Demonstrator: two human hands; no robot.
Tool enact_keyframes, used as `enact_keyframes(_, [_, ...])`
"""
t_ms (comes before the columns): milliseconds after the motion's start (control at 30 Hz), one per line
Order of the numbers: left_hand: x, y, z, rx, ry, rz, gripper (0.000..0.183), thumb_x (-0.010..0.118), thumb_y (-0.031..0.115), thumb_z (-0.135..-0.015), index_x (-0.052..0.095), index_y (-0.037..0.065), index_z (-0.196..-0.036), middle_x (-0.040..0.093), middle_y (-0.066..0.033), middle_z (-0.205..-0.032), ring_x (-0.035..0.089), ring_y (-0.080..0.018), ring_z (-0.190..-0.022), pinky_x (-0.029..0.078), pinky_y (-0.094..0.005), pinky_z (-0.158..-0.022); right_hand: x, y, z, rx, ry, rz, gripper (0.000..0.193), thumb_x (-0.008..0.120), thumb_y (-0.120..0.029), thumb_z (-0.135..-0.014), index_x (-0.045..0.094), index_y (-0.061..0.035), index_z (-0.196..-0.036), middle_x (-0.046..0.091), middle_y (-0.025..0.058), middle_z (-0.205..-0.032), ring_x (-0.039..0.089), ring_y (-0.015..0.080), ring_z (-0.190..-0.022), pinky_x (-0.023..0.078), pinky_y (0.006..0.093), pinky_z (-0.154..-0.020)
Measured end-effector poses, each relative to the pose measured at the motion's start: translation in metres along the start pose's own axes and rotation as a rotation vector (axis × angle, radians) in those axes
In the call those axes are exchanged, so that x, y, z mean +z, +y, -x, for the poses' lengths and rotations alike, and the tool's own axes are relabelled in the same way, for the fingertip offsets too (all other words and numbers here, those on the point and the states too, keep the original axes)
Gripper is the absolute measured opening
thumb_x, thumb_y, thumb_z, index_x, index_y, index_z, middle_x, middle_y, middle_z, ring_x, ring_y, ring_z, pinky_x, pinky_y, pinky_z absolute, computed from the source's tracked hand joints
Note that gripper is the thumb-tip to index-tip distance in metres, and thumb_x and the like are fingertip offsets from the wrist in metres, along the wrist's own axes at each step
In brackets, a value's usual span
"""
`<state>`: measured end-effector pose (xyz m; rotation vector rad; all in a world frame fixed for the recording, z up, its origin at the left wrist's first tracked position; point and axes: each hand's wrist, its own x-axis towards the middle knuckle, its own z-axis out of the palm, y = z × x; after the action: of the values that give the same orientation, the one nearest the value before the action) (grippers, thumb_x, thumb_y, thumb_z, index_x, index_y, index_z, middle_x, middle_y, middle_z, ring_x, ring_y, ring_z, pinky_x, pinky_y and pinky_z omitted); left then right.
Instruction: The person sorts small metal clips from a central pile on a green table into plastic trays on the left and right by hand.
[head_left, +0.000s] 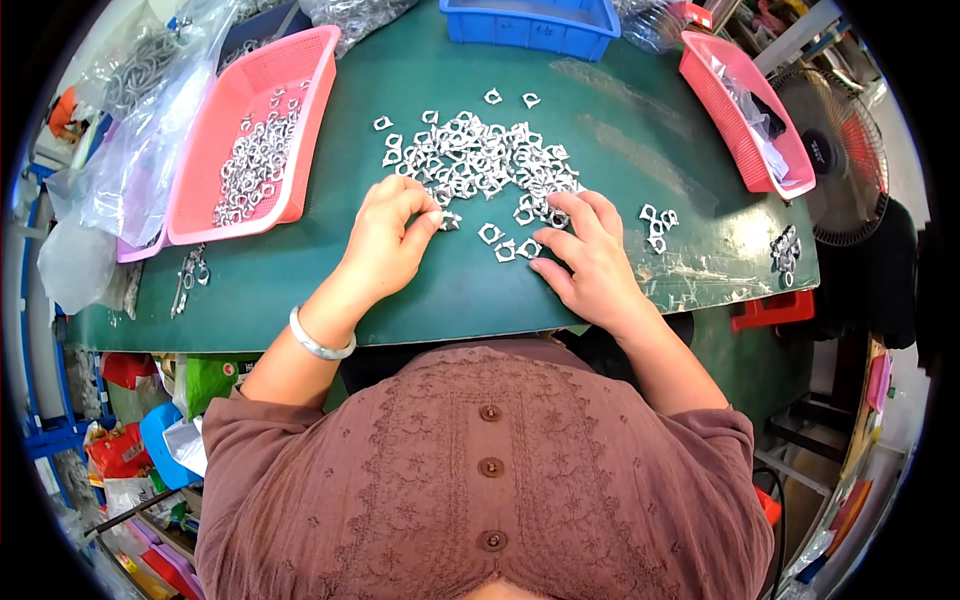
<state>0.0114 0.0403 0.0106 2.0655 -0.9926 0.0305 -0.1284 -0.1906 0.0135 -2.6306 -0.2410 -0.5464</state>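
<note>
A heap of small silvery metal ring parts with pointed corners point(475, 155) lies on the green tabletop in front of me. At the heap's near left edge, my left hand point(390, 235) is closed, thumb and forefinger pinching one metal ring part point(450, 220). My right hand point(595, 262) rests at the near right edge with its fingers apart, the fingertips touching parts of the heap. Close to its thumb lies a loose ring part point(528, 248), and a few others point(490, 233) sit between my two hands.
At the left, a pink basket point(318, 120) contains many similar parts, beside plastic bags point(140, 150). A blue bin point(530, 30) stands at the far edge, another pink basket point(740, 150) at the right. Small groups of parts point(657, 228) lie rightward. A fan point(830, 150) stands beyond.
</note>
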Motion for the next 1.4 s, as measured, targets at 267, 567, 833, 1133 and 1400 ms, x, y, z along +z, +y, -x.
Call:
enact_keyframes(267, [0.003, 0.021, 0.016, 0.005, -0.146, -0.119, 0.003, 0.069, 0.007, -0.082, 0.069, 0.004, -0.082, 0.059, -0.0080, -0.082, 0.056, -0.0285, -0.082, 0.044, -0.0389, -0.078, -0.004, -0.002, -0.009, -0.031, -0.055, -0.033, 0.022, 0.076, -0.010, -0.071, 0.071, -0.0065, -0.092, 0.054, 0.0134, -0.129, 0.043, 0.0382, -0.124, 0.034, 0.0514, -0.103])
enact_keyframes(567, [-0.002, 0.010, 0.022, 0.024, -0.044, -0.122, 0.004, 0.069, 0.003, -0.081, 0.071, 0.005, -0.085, 0.060, -0.0072, -0.078, 0.056, -0.0281, -0.079, 0.045, -0.0385, -0.072, 0.004, -0.011, -0.022, -0.084, -0.080, -0.069, 0.014, 0.075, -0.010, -0.072, 0.073, -0.0058, -0.085, 0.056, 0.0123, -0.127, 0.043, 0.0368, -0.123, 0.034, 0.0510, -0.103])
enact_keyframes(833, [-0.005, 0.011, 0.023, 0.018, -0.058, -0.121, 0.007, 0.068, 0.002, -0.082, 0.071, 0.004, -0.087, 0.059, -0.0077, -0.078, 0.055, -0.0281, -0.078, 0.044, -0.0383, -0.071, 0.011, -0.011, -0.025, -0.081, -0.097, -0.044, 0.011, 0.073, -0.009, -0.074, 0.073, -0.0059, -0.085, 0.056, 0.0118, -0.127, 0.043, 0.0364, -0.124, 0.034, 0.0514, -0.104])
enact_keyframes(1133, [-0.006, 0.011, 0.016, 0.123, -0.020, -0.191, 0.015, 0.070, 0.004, -0.079, 0.070, 0.006, -0.094, 0.058, -0.0075, -0.082, 0.055, -0.0286, -0.080, 0.045, -0.0386, -0.074, 0.011, -0.013, -0.028, -0.057, -0.078, 0.007, 0.021, 0.072, -0.009, -0.076, 0.072, -0.0085, -0.096, 0.055, 0.0122, -0.129, 0.043, 0.0370, -0.125, 0.033, 0.0530, -0.105])
enact_keyframes(1400, [0.009, 0.018, 0.021, 0.202, -0.116, -0.148, 0.023, 0.076, 0.009, -0.073, 0.070, 0.008, -0.096, 0.058, -0.0055, -0.083, 0.055, -0.0278, -0.080, 0.047, -0.0389, -0.073, 0.020, -0.017, -0.041, -0.140, -0.033, -0.014, 0.020, 0.073, -0.011, -0.074, 0.071, -0.0067, -0.094, 0.057, 0.0118, -0.123, 0.045, 0.0350, -0.122, 0.033, 0.0510, -0.102])
